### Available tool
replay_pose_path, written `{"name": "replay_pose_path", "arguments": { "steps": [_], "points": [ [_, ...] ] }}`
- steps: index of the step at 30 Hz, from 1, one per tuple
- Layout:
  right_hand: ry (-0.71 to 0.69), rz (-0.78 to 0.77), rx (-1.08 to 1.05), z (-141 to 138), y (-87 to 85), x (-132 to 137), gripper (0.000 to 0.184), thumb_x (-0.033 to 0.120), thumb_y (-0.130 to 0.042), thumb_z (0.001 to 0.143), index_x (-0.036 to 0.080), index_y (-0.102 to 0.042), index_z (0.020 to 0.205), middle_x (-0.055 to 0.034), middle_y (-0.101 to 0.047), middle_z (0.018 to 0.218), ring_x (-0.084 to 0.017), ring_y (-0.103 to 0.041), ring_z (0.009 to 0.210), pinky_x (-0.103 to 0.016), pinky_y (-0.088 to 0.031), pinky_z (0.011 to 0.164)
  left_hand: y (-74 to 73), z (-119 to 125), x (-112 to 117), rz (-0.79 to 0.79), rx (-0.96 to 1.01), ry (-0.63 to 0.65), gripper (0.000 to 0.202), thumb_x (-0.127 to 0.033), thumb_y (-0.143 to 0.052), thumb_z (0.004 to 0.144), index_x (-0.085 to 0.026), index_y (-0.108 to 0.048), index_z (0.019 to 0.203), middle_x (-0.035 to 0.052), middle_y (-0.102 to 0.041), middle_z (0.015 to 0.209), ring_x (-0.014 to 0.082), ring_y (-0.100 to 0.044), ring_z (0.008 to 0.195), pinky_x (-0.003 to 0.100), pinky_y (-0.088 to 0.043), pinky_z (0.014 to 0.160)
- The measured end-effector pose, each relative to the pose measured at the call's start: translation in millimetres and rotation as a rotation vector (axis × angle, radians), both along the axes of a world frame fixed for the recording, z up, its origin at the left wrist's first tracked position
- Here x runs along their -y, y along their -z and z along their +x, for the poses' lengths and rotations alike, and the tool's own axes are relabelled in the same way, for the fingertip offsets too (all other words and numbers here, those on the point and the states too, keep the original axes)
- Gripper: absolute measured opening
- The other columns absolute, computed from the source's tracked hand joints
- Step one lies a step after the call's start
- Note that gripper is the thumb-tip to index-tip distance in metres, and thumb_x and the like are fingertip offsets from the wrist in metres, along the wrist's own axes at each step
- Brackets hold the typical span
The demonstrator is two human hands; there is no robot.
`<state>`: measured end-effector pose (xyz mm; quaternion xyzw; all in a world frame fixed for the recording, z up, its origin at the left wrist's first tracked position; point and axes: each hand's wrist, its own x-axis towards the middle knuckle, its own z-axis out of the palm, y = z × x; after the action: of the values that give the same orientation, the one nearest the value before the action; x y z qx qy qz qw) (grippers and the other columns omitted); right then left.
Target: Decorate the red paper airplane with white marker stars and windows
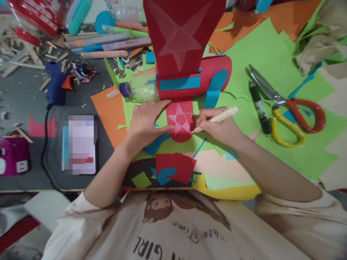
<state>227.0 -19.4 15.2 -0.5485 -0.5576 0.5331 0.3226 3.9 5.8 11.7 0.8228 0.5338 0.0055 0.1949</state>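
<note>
mid-frame, left hand (145, 121) rests on the red flap (179, 137), fingers spread wide; right hand (219, 126) pinches a pale marker (227, 112); a flap slip could skew the star (180, 121)

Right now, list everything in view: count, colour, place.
Table: one, grey, underneath
Red roll: one, red, centre
Star flaps: two, red, above and below roll in picture
Purple-capped bottle: one, clear, roll's left end
White pen: one, white, at lower flap
Scissors: one pair, red-yellow handles, right
Black pen: one, black, beside scissors
Glue gun: one, blue, left
Phone: one, dark-edged, left
Markers: several, mixed colours, upper left
Container: one, red, top left
Box: one, purple, left edge
Loose paper: many, mostly green, across table
Crumpled paper: some, brown, upper right
Wood bits: many, pale, upper left
Shirt: one, cream, bottom
Left hand: one, bare, touching lower flap
Right hand: one, bare, holding white pen
</note>
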Motion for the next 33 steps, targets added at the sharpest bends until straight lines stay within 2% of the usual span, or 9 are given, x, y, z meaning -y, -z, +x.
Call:
{"name": "replay_pose_path", "arguments": {
  "steps": [4, 7, 10, 13, 17, 22, 33],
  "points": [
    [0.095, -0.009, -0.128, 0.5, 1.6, -1.7, 0.023, 0.027, -0.058, 0.070, 0.023, -0.048, 0.050, 0.0018, -0.053, 0.050, -0.010, -0.043, 0.046, -0.026, -0.033, 0.045, -1.8, 1.2, -0.2, -0.019, -0.019, -0.005, 0.063, -0.042, -0.072, 0.087, -0.022, -0.055, 0.145, 0.0076, -0.068, 0.111, 0.0293, -0.062, 0.106, 0.038, -0.041, 0.092],
    [0.138, 0.061, -0.150, 0.3, 4.8, -2.2, 0.024, 0.034, -0.062, 0.080, 0.024, -0.057, 0.059, 0.0025, -0.052, 0.051, -0.011, -0.045, 0.046, -0.027, -0.037, 0.046, -1.2, 0.9, 0.0, -0.014, -0.015, -0.003, 0.064, -0.042, -0.072, 0.087, -0.021, -0.054, 0.145, 0.0080, -0.068, 0.110, 0.0297, -0.062, 0.105, 0.038, -0.041, 0.092],
    [0.117, 0.136, -0.170, -0.5, 8.6, -1.4, 0.017, 0.039, -0.070, 0.081, 0.024, -0.064, 0.075, 0.0026, -0.059, 0.060, -0.012, -0.050, 0.051, -0.027, -0.040, 0.049, 1.8, -1.4, 0.4, 0.010, 0.021, 0.003, 0.063, -0.046, -0.070, 0.087, -0.025, -0.054, 0.145, 0.0072, -0.068, 0.110, 0.0295, -0.061, 0.104, 0.039, -0.041, 0.092],
    [0.055, 0.165, -0.136, -1.7, 10.4, 0.2, 0.016, 0.037, -0.076, 0.080, 0.023, -0.069, 0.084, -0.0006, -0.068, 0.075, -0.013, -0.057, 0.061, -0.028, -0.046, 0.056, 3.8, -2.9, 0.5, 0.010, 0.044, 0.003, 0.063, -0.049, -0.068, 0.087, -0.026, -0.053, 0.144, 0.0069, -0.068, 0.109, 0.0295, -0.060, 0.104, 0.039, -0.040, 0.092],
    [0.026, 0.148, -0.027, -3.1, 10.2, 1.9, 0.018, 0.039, -0.077, 0.082, 0.022, -0.072, 0.083, -0.0018, -0.070, 0.075, -0.014, -0.059, 0.064, -0.029, -0.047, 0.058, 2.8, -1.5, 0.1, -0.011, 0.038, -0.008, 0.066, -0.052, -0.069, 0.086, -0.025, -0.054, 0.144, 0.0070, -0.067, 0.112, 0.0295, -0.059, 0.104, 0.039, -0.039, 0.093],
    [0.031, 0.132, -0.007, -4.6, 9.5, 2.3, 0.018, 0.037, -0.076, 0.082, 0.020, -0.073, 0.081, -0.0022, -0.072, 0.076, -0.014, -0.060, 0.065, -0.029, -0.047, 0.060, 2.5, 0.2, 0.1, -0.011, 0.037, -0.011, 0.067, -0.055, -0.069, 0.085, -0.025, -0.055, 0.143, 0.0067, -0.067, 0.112, 0.0301, -0.059, 0.105, 0.040, -0.039, 0.095],
    [-0.034, 0.094, 0.044, -4.4, 4.0, 2.4, 0.015, 0.035, -0.072, 0.079, 0.021, -0.072, 0.074, -0.0006, -0.069, 0.066, -0.014, -0.055, 0.056, -0.027, -0.040, 0.052, 3.4, -0.8, -0.2, 0.007, 0.042, 0.001, 0.065, -0.057, -0.068, 0.086, -0.027, -0.055, 0.143, 0.0073, -0.068, 0.111, 0.0305, -0.060, 0.107, 0.039, -0.039, 0.092]
  ]
}}
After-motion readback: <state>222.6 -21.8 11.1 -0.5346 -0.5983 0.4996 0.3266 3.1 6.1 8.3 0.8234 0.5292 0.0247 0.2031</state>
